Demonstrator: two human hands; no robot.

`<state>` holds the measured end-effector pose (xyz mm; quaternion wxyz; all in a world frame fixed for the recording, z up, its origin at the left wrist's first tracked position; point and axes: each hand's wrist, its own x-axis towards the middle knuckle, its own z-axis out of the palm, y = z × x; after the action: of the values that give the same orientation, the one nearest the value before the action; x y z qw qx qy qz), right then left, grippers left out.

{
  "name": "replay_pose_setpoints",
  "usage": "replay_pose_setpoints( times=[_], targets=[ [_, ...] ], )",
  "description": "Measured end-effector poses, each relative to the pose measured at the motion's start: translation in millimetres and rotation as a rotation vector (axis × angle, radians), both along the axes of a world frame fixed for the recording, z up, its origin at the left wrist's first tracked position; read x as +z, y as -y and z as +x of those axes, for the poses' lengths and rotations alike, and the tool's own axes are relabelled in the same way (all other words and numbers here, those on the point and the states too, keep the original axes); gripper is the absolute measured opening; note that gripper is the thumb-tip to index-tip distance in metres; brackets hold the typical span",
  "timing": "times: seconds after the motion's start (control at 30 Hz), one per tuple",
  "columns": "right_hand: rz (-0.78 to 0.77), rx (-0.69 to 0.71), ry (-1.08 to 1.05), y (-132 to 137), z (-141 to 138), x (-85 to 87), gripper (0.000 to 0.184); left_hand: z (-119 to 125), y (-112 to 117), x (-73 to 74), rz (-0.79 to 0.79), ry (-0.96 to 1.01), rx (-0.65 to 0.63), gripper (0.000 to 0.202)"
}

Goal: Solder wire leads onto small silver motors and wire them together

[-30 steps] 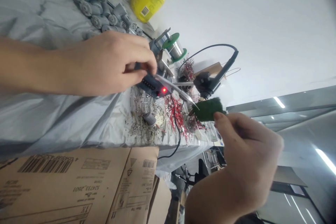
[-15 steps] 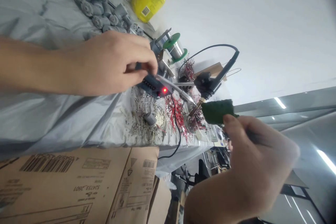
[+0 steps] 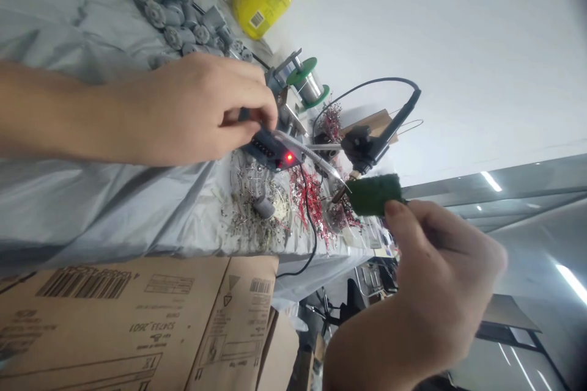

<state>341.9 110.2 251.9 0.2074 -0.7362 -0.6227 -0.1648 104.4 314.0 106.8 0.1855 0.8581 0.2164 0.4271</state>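
— Shifted a little leftward in the head view since half a second ago: right hand (image 3: 443, 269) with green board (image 3: 372, 195), now closer to slim pale tool (image 3: 316, 160). Left hand (image 3: 215, 113) and slim pale tool: practically unmoved.

— Location of green board, for the record?

— Held up off the desk (image 3: 114, 208), before heaped red leads (image 3: 309, 198). Left edge at the fine tip of the slim pale tool; just beside brownish rod (image 3: 339, 195), apparently the working end of the soldering iron (image 3: 398, 117). True contact or mere overlap: not clear.

— Risks, with causes?

— Item one: slip of the fine tip off the board's edge, through steering from the far end only. Item two: swivel of the board under a light push, through support at one corner. Item three: scorched board or fingertips, through closeness to the rod, if hot. Heat not readable; red lamp (image 3: 289, 157) lit on the control box (image 3: 263, 145), so best treated as live.

— Condition of each hand?

— Right: narrow pinch, thumb on the board's lower right corner, opposing finger mostly hidden behind. Left: narrow pinch likewise, thumb and forefinger drawn together at the rear end of the slim pale tool; remaining fingers tucked from sight.
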Motion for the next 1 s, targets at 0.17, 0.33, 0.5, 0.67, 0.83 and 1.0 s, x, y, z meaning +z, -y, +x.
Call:
replay_pose_setpoints(
  times=[0.17, 0.33, 0.5, 0.67, 0.83, 1.0],
  targets=[
    [-0.043, -0.004, -0.017, -2.0, -1.3, -0.7, 0.042, 0.0, -0.3, -0.3, 0.004, 0.013, -0.002, 0.035],
    [-0.078, 0.027, -0.017, -3.4, -0.7, -2.0, 0.043, 0.5, 0.5, 0.0, -0.019, 0.014, -0.011, 0.037],
    [-0.012, 0.026, -0.021, -3.0, -0.9, -2.2, 0.043, 0.1, 0.7, 0.7, -0.032, 0.013, -0.002, 0.038],
    [-0.035, 0.024, -0.017, -3.1, -1.7, -0.5, 0.040, 1.8, 2.8, -0.1, -0.033, 0.018, 0.028, 0.038],
    [-0.097, 0.051, -0.007, -4.6, -2.2, -1.0, 0.043, 2.8, 3.8, 0.1, -0.028, 0.043, -0.001, 0.036],
    [-0.025, 0.017, 0.011, -4.1, -4.1, -0.9, 0.039, 2.5, 3.2, 0.8, -0.017, 0.056, -0.005, 0.035]
  ],
)
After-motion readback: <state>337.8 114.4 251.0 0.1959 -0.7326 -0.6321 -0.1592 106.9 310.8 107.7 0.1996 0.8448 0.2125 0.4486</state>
